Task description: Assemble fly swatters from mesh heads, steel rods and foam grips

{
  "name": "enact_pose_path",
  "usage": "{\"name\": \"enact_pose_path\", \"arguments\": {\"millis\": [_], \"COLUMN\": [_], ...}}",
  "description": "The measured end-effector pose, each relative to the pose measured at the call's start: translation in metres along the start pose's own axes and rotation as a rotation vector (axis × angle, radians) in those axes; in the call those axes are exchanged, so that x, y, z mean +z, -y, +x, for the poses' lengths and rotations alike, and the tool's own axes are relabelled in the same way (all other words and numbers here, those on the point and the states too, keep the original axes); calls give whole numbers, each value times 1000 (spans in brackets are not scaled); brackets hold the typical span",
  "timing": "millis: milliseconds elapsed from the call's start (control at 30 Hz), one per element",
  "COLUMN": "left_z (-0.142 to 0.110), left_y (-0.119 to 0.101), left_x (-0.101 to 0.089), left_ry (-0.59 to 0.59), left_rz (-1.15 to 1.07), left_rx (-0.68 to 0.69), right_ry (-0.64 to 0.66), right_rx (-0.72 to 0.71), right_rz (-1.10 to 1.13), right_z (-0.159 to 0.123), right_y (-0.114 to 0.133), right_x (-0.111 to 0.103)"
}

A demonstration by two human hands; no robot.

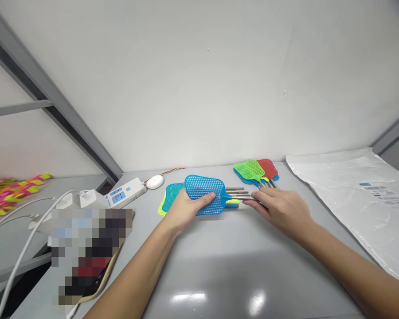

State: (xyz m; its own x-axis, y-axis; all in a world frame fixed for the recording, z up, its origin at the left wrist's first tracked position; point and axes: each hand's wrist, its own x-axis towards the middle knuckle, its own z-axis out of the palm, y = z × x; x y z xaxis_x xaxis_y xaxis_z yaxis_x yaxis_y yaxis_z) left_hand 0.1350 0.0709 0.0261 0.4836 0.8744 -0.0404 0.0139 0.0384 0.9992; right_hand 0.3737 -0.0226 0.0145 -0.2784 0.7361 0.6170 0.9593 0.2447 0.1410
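A blue mesh fly swatter (204,190) lies on top of a small stack with a teal and a yellow-green one on the grey table. My left hand (188,206) grips the blue head, thumb on top of the mesh. My right hand (279,206) rests over the metal handles (237,192) that stick out to the right, fingers pinching their ends. Behind my right hand lies a second bunch of swatters (256,170) with green, red and blue heads.
A white power strip (124,192) and a white round puck (155,181) sit at the back left, with white cables and a blurred phone (89,248) in front. A white plastic bag (355,190) covers the right side. Pink and yellow items (13,190) lie far left.
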Motion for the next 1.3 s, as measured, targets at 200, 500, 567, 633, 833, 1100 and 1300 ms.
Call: {"name": "enact_pose_path", "arguments": {"millis": [200, 500, 567, 633, 833, 1100, 1300], "left_z": [0, 1, 1, 3, 17, -4, -13], "left_y": [1, -7, -12, -15, -14, 3, 9], "left_x": [2, -10, -16, -21, -27, 33, 47], "left_ry": [6, 53, 35, -30, -378, -154, 3], "left_rz": [35, 46, 12, -77, -426, -522, -382], "left_rx": [13, -32, -23, -1, 158, 118, 94], "right_ry": [27, 64, 82, 106, 216, 312, 503], "right_rx": [7, 80, 109, 124, 174, 261, 470], "right_rz": [-31, 126, 200, 262, 454, 705, 1232], "right_z": [1, 3, 4, 6, 5, 4, 2], "right_y": [1, 4, 7, 9, 15, 39, 60], "right_x": [-3, 5, 6, 6, 2, -6, -7]}}
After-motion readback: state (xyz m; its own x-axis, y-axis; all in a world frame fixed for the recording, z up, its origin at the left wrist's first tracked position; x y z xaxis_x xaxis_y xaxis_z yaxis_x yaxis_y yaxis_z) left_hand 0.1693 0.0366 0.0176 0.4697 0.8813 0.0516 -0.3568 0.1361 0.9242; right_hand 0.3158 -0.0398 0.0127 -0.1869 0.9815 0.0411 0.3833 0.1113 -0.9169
